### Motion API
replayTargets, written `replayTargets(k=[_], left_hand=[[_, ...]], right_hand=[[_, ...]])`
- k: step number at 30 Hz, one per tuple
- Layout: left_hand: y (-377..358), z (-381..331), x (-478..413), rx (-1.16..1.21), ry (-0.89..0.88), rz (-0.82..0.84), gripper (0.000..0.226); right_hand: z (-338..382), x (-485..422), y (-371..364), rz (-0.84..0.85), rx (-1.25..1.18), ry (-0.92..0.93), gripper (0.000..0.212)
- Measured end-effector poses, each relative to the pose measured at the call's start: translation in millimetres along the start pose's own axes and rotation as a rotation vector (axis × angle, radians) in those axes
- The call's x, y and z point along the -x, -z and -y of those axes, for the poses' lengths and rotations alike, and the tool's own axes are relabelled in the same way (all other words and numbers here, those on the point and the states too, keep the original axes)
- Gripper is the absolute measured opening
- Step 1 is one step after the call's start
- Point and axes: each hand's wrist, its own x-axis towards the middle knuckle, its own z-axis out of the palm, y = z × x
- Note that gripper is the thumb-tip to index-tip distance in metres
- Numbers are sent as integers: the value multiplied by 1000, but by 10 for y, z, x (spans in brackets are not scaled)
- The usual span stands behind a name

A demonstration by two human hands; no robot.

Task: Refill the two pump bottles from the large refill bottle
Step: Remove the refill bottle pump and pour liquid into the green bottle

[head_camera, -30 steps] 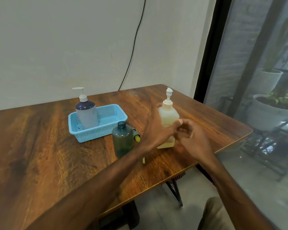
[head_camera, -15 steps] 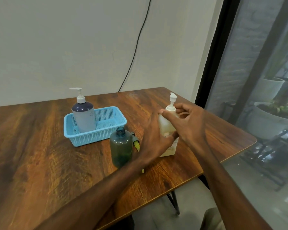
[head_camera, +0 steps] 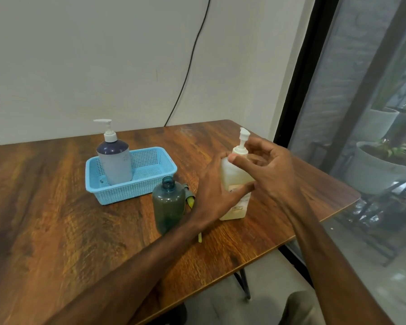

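A pale yellow pump bottle [head_camera: 234, 177] stands upright near the table's right side. My left hand [head_camera: 217, 191] grips its body from the left. My right hand [head_camera: 270, 167] curls its thumb and fingers round the white pump collar at the top. To the left stands an uncapped green bottle [head_camera: 168, 204], and its pump [head_camera: 189, 200] lies behind it, partly hidden by my left wrist. A grey-blue pump bottle [head_camera: 115, 164] with a white pump stands in the blue basket [head_camera: 131, 191].
The wooden table [head_camera: 56, 219] meets a white wall at the back; its right and front edges are close to the bottles. A black cable [head_camera: 188, 66] hangs down the wall. A glass door and potted plants [head_camera: 380, 165] are to the right.
My right hand rose from the lower body of the yellow bottle to its pump collar. My left hand kept its grip on the bottle. The view shifted slightly.
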Motion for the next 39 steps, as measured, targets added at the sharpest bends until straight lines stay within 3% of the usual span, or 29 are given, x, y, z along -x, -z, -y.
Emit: replayTargets(k=[3,11,15,18,25,29,32,37,39], left_hand=[[-15,23,2,2,-1,-4,81],[-25,51,-1,16,-14,-21,83],[-33,51,2,9,-10,-7,86],[-38,73,-4,17,-12,-5,87],[-45,90,-3,49,-21,-19,86],[-58,106,-8,35,-19,-16,84],[-60,116,-9,43,-26,-14,86],[-55,139,-23,35,-27,-20,87],[-63,133,-16,39,-24,-20,87]], right_hand=[[12,21,-63,-128,41,76,42],[40,17,72,89,-30,29,35],[91,26,-13,-36,132,51,46],[85,14,-66,-99,151,97,43],[27,3,5,129,-21,53,37],[60,1,-48,-17,199,71,55],[74,10,-94,-90,224,103,52],[39,-11,-32,88,44,50,42],[65,-13,-40,39,107,38,46]])
